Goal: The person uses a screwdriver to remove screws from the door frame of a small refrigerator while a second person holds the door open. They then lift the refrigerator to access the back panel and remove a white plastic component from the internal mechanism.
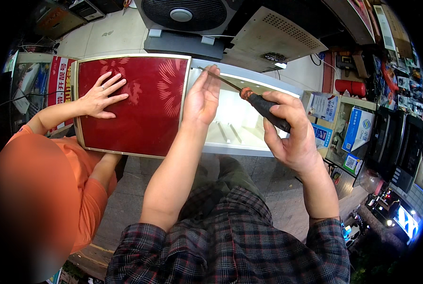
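My right hand (pixel 294 130) is closed round the dark handle of a screwdriver (pixel 268 110) with an orange collar. Its thin shaft slants to the upper left, and the tip reaches my left fingertips. My left hand (pixel 203 97) is raised with its fingers stretched out and close together, beside the shaft's end; whether a screw is there is too small to tell. Below both hands lies a white-lined cabinet (pixel 254 150), like a fridge on its back. A dark red door panel (pixel 140 125) with a pale gold frame and flower pattern stands at its left.
At the left a co-worker in an orange shirt (pixel 90 203) rests a hand (pixel 100 99) flat on the red panel. A large black fan unit (pixel 187 16) and a perforated metal panel (pixel 275 38) are beyond the cabinet. A glass counter (pixel 334 146) stands right, near a red cylinder (pixel 350 87).
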